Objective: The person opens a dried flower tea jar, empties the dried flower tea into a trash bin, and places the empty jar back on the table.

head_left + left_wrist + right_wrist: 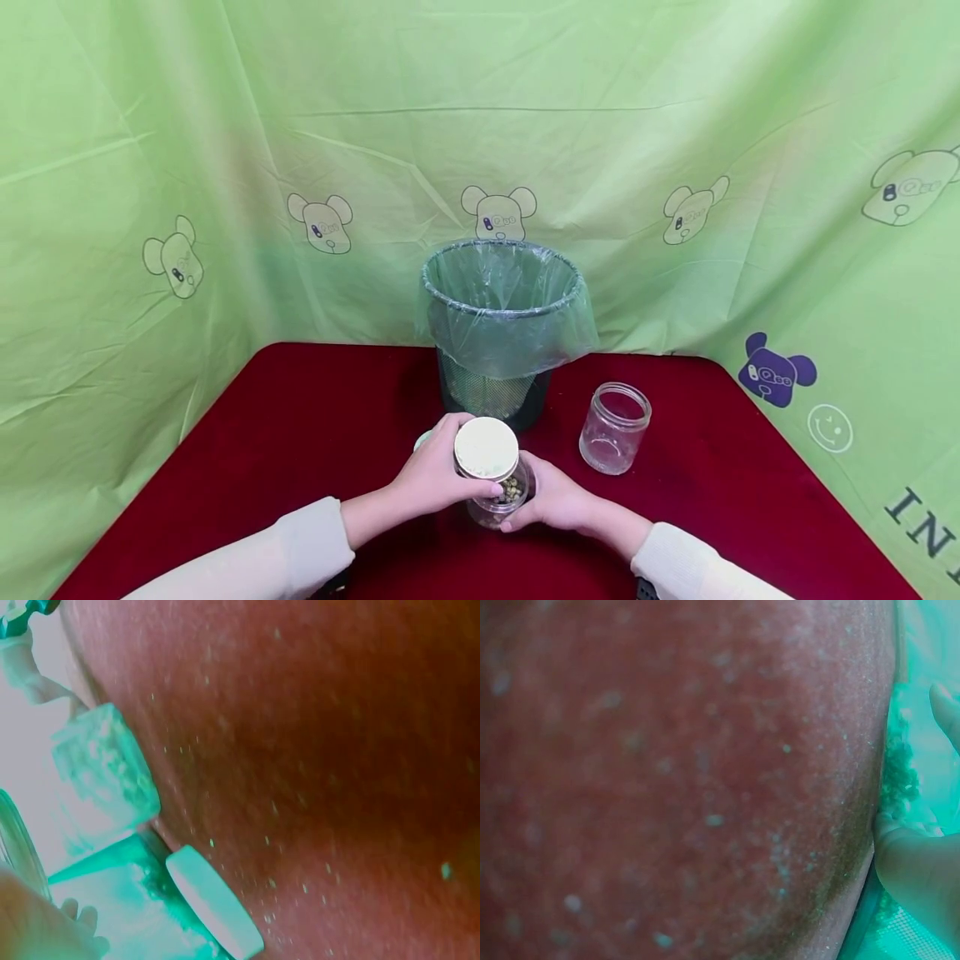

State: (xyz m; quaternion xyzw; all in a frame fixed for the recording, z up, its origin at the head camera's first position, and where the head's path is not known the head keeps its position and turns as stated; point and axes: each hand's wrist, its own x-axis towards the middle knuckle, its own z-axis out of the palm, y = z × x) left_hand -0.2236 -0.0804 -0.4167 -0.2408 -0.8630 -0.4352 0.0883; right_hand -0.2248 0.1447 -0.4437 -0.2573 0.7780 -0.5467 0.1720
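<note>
My left hand (429, 475) grips a round cream-topped lid (486, 447) with a gold rim, its thumb along the near side. Directly below, my right hand (555, 497) holds a clear jar (513, 490) with small dried yellowish pieces inside. The lid overlaps much of the jar's mouth in the head view. Seen from the side in the left wrist view, the filled jar (105, 780) has the right fingers around it. In the right wrist view, the right hand (922, 877) lies against its teal-tinted glass.
An open glass jar (615, 429) stands at the right on the red table (712, 483). Behind the hands stands a mesh bin (491, 396) lined with a green plastic bag (510, 342). A pale lid (214, 904) lies beyond the left hand, mostly hidden in the head view.
</note>
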